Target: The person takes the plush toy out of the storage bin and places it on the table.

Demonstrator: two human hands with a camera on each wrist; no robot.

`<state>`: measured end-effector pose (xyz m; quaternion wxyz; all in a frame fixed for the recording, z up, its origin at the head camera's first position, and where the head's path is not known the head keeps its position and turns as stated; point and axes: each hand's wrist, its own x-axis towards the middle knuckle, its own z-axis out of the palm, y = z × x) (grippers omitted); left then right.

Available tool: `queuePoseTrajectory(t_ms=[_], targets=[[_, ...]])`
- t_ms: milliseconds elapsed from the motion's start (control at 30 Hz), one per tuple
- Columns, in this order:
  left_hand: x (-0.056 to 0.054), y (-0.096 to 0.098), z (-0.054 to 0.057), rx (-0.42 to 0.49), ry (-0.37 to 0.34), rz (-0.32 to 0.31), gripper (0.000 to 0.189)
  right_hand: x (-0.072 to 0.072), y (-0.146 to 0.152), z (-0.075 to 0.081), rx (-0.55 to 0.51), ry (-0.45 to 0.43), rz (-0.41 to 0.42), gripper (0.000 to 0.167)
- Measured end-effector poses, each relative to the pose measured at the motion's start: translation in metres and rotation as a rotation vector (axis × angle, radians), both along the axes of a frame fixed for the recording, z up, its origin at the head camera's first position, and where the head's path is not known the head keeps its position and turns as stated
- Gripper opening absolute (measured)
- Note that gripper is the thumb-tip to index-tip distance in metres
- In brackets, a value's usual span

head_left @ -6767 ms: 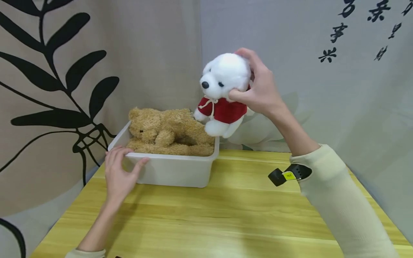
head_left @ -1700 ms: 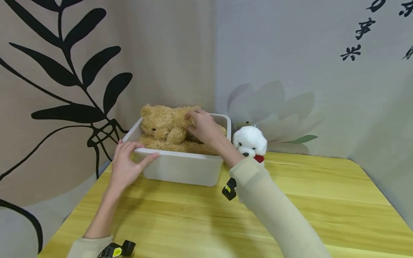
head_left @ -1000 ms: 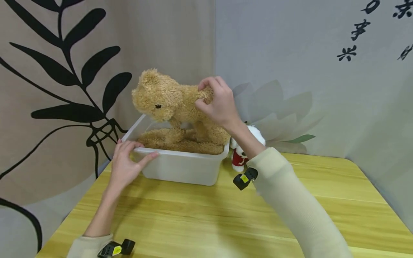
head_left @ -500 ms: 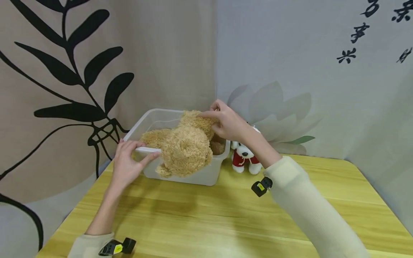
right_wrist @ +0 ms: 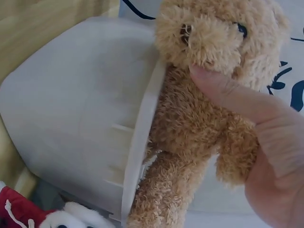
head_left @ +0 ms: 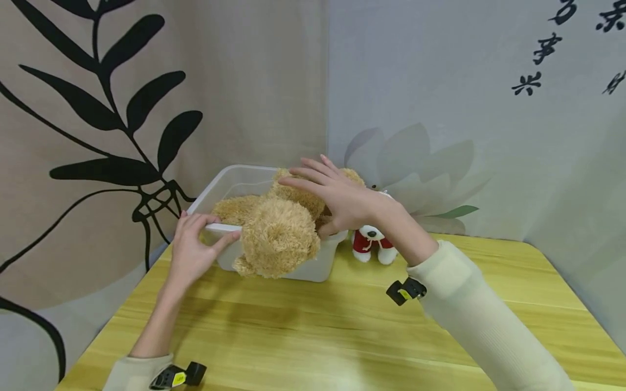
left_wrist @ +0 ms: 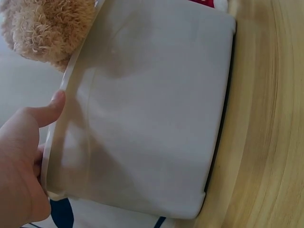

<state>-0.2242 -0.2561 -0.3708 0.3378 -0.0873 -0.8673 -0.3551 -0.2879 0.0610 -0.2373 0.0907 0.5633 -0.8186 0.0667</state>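
Note:
A curly tan teddy bear (head_left: pixel 279 236) lies across the white plastic bin (head_left: pixel 320 263), its head hanging over the front rim. More tan fur (head_left: pixel 237 209) shows inside the bin at left; whether it belongs to the same bear, I cannot tell. My left hand (head_left: pixel 193 252) holds the front left rim, its thumb (left_wrist: pixel 50 111) on the outer wall. Over the bear's body, my right hand (head_left: pixel 344 198) spreads its fingers nearly straight. In the right wrist view its thumb (right_wrist: pixel 228 95) touches the bear under the snout; the other fingers are hidden there.
Just right of the bin stands a white plush dog (head_left: pixel 374 244) in a red top, partly behind my right forearm. Bin and dog sit on a yellow wooden table (head_left: pixel 293 336). A printed curtain (head_left: pixel 415 81) hangs close behind them.
The white dog went from my right hand to the table. My right hand raised the bear, turned its head over the front rim, then loosened its fingers. The left hand stays on the rim.

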Motion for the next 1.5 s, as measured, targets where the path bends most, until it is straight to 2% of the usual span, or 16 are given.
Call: queuePoseTrajectory(t_ms=[233, 433, 533, 700, 967, 1133, 1367, 1500], targets=[[-0.001, 0.004, 0.002, 0.0, -0.01, -0.007, 0.04, 0.012, -0.002, -0.005, 0.041, 0.144, 0.026, 0.125], [-0.001, 0.006, 0.001, 0.001, 0.027, -0.02, 0.036, 0.025, -0.014, -0.011, 0.097, 0.163, 0.05, 0.139], [-0.001, 0.007, 0.001, 0.007, 0.039, -0.025, 0.033, 0.026, -0.017, -0.017, 0.036, 0.159, 0.08, 0.131], [-0.002, 0.009, 0.0, 0.016, 0.049, -0.027, 0.032, 0.027, -0.018, -0.021, -0.071, 0.146, 0.093, 0.103], [-0.003, 0.007, -0.001, 0.0, 0.027, -0.023, 0.037, 0.033, -0.021, -0.017, -0.15, 0.143, 0.048, 0.1], [-0.001, 0.006, -0.001, 0.005, 0.018, -0.017, 0.034, 0.033, -0.015, -0.011, -0.268, 0.139, 0.021, 0.1], [-0.001, 0.004, 0.0, 0.0, 0.009, -0.009, 0.043, 0.028, 0.005, 0.011, -0.564, 0.046, 0.044, 0.098], [0.0, 0.004, 0.001, 0.013, -0.003, -0.008, 0.045, 0.026, 0.016, 0.028, -0.716, -0.012, 0.088, 0.094]])
